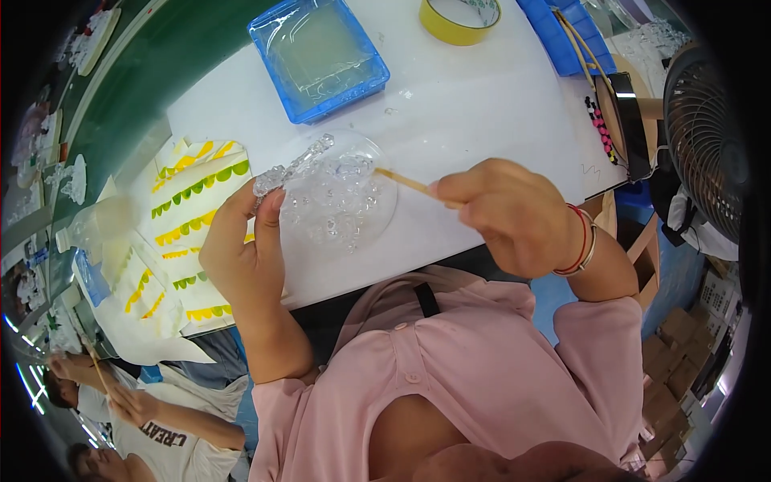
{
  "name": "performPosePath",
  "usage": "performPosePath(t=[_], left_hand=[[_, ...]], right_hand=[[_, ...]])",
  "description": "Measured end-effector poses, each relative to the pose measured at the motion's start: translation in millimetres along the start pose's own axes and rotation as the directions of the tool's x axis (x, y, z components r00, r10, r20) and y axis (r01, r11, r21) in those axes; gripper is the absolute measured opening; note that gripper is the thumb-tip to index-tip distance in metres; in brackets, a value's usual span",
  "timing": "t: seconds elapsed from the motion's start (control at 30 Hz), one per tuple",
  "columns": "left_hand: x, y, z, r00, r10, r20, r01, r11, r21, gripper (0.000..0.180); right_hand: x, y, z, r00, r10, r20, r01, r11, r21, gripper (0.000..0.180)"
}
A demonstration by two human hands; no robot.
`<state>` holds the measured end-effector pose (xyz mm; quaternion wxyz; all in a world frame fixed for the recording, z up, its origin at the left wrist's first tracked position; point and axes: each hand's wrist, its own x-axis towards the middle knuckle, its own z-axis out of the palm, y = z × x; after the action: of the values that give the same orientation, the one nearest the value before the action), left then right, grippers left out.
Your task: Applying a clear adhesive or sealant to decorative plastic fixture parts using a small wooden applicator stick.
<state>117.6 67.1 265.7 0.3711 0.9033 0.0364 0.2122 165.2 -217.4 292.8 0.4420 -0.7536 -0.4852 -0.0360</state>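
A clear beaded piece (299,159) is pinched by the left hand (243,251) at the round plate's (387,212) left rim, near the tabletop's (482,104) front edge; a wooden stick (404,181) is gripped by the right hand (514,215). Loose clear pieces (333,213) remain unattached; how much is finished cannot be told. Open room is found toward the tabletop's right edge.

Dark block letters (163,436) cross the chest of a white shirt (201,456) worn by a co-worker at the lower left; only part of the wording shows. Green print, too small to read, lines the inside of a yellow tape roll (451,30) near the far edge of the white table (482,104). Beyond the table's right edge, a pale carton (715,301) bears blurred, unreadable dark print.
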Motion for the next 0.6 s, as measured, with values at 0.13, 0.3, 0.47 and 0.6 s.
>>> performPosePath(t=[0.13, 0.3, 0.47, 0.6], left_hand=[[-1, 5, -7, 1.0, -0.026, 0.013, 0.026, 0.999, 0.042, 0.023], [-8, 12, -15, 0.994, -0.108, 0.031, 0.106, 0.993, 0.058, 0.024], [-13, 4, -13, 0.996, -0.084, 0.003, 0.084, 0.996, 0.026, 0.023], [-13, 7, -10, 0.997, -0.062, -0.042, 0.063, 0.998, 0.013, 0.021]], right_hand=[[-14, 4, -5, 0.986, 0.124, -0.11, -0.117, 0.99, 0.073, 0.018], [-29, 9, 12, 0.873, 0.298, -0.385, -0.15, 0.917, 0.37, 0.01], [-26, 21, 29, 0.843, 0.381, -0.38, -0.221, 0.889, 0.4, 0.013], [-27, 15, 23, 0.856, 0.404, -0.322, -0.28, 0.886, 0.369, 0.012]])
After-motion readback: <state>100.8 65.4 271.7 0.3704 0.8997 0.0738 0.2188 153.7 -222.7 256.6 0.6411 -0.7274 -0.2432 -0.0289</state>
